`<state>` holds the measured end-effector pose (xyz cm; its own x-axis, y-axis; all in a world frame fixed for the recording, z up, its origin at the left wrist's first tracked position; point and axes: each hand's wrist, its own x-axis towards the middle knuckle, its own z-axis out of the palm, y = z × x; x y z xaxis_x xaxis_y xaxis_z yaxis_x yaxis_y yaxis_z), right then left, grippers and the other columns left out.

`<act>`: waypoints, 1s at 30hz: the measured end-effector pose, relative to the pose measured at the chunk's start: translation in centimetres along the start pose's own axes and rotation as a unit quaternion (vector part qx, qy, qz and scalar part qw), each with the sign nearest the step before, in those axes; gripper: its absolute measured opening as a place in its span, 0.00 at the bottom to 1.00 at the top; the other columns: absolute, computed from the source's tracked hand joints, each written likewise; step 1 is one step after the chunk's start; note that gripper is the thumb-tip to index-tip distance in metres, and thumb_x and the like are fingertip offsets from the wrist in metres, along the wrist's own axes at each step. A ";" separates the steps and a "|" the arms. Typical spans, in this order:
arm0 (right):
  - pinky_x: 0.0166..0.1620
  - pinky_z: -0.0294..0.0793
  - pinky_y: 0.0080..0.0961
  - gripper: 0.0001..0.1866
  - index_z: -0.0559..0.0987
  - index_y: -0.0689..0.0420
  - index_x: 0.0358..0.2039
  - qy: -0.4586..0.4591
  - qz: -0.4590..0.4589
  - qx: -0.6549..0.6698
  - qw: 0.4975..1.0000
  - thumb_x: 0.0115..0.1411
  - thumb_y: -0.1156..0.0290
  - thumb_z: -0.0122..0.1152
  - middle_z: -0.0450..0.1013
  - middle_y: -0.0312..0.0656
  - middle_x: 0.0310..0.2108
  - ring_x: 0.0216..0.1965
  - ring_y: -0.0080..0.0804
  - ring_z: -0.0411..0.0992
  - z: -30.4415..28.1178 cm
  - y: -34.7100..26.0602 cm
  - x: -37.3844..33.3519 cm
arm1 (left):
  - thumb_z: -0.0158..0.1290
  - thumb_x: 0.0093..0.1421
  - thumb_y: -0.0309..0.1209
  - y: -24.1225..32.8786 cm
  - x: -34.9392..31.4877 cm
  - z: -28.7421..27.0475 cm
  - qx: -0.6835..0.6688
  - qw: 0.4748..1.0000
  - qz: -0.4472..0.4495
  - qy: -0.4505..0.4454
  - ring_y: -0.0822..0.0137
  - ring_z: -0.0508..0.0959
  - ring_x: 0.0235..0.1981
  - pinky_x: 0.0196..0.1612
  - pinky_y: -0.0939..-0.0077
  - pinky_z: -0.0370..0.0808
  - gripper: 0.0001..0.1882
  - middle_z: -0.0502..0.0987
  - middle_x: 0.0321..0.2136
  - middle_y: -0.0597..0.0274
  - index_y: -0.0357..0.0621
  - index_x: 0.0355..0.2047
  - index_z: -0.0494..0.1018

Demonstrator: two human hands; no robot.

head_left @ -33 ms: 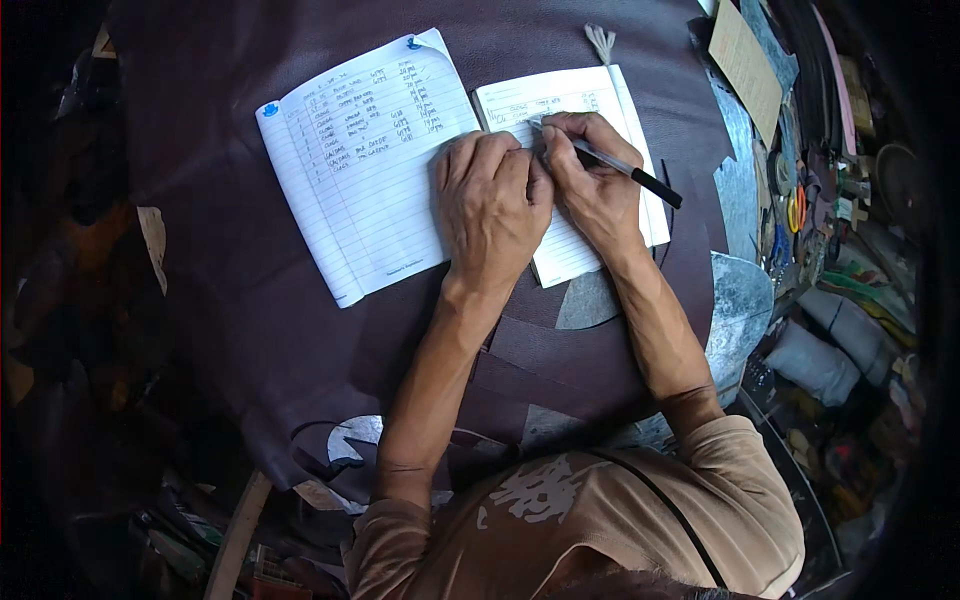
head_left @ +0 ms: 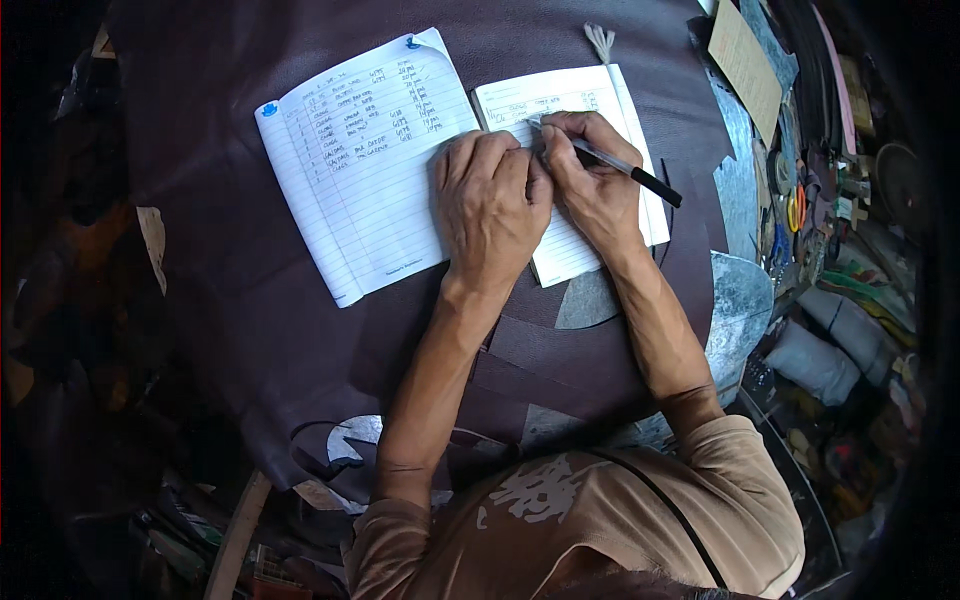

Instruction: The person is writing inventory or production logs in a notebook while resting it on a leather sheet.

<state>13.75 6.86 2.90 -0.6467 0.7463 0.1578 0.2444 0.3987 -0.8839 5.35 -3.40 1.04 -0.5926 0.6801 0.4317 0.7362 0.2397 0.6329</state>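
My right hand (head_left: 598, 180) is closed around a pen (head_left: 632, 174) with a clear barrel and black end. Its tip touches the upper part of a small lined notebook (head_left: 568, 258), where several handwritten lines show. Curled fingers and all, my left hand (head_left: 492, 195) rests where this notebook meets a larger lined notebook (head_left: 385, 215). Nothing shows in its grip. The larger notebook lies open on the left, with handwritten rows across its upper half. My left hand covers its lower right edge and part of the small notebook's left edge.
Dark brown leather (head_left: 230, 250) spreads under both notebooks. At the top, a frayed grey cord (head_left: 600, 42) sticks out. On the right lie brown cardboard (head_left: 745, 70), orange-handled scissors (head_left: 797, 208), grey metal sheet (head_left: 740, 300) and stuffed pale bags (head_left: 812, 362) among clutter.
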 end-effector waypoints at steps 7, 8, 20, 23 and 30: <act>0.36 0.76 0.28 0.07 0.82 0.65 0.35 0.000 -0.010 -0.015 1.000 0.58 0.75 0.64 0.79 0.45 0.30 0.30 0.32 0.76 0.0 0.3 0.0 | 0.58 0.53 0.26 -0.2 -0.2 0.2 0.004 1.000 -0.001 -0.003 0.58 0.76 0.40 0.48 0.59 0.70 0.03 0.77 0.33 0.60 0.39 0.26 0.77; 0.36 0.76 0.28 0.07 0.82 0.65 0.35 0.000 -0.010 -0.015 1.000 0.58 0.75 0.64 0.79 0.45 0.30 0.30 0.32 0.76 -0.1 0.3 0.0 | 0.59 0.53 0.26 -0.1 -0.2 0.1 0.005 1.000 -0.001 -0.006 0.58 0.76 0.40 0.48 0.59 0.70 0.03 0.77 0.33 0.60 0.39 0.26 0.77; 0.34 0.73 0.18 0.08 0.81 0.65 0.41 0.082 -0.049 0.057 0.994 0.64 0.75 0.60 0.79 0.40 0.33 0.31 0.19 0.73 -0.5 -0.6 0.1 | 0.60 0.53 0.24 0.1 0.1 -0.3 -0.002 1.000 -0.001 -0.002 0.59 0.77 0.38 0.44 0.60 0.72 0.02 0.78 0.31 0.61 0.38 0.27 0.78; 0.34 0.73 0.19 0.11 0.81 0.63 0.44 0.073 -0.052 0.046 0.995 0.64 0.72 0.60 0.79 0.39 0.33 0.31 0.19 0.73 -0.9 -0.6 0.2 | 0.60 0.54 0.23 0.2 0.1 -0.3 0.002 1.000 -0.001 -0.003 0.59 0.77 0.38 0.44 0.60 0.72 0.02 0.78 0.31 0.61 0.38 0.26 0.78; 0.31 0.72 0.22 0.10 0.83 0.62 0.37 0.015 0.031 0.002 0.999 0.60 0.68 0.65 0.79 0.41 0.30 0.29 0.22 0.71 -0.7 -0.1 -0.1 | 0.59 0.51 0.24 -0.1 0.1 0.1 -0.001 1.000 0.012 0.013 0.59 0.76 0.38 0.44 0.60 0.71 0.03 0.76 0.31 0.61 0.41 0.24 0.76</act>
<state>14.29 7.14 3.25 -0.6085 0.7850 0.1162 0.2799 0.3494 -0.8942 5.30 -3.28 0.94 -0.5828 0.6671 0.4640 0.7499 0.2217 0.6233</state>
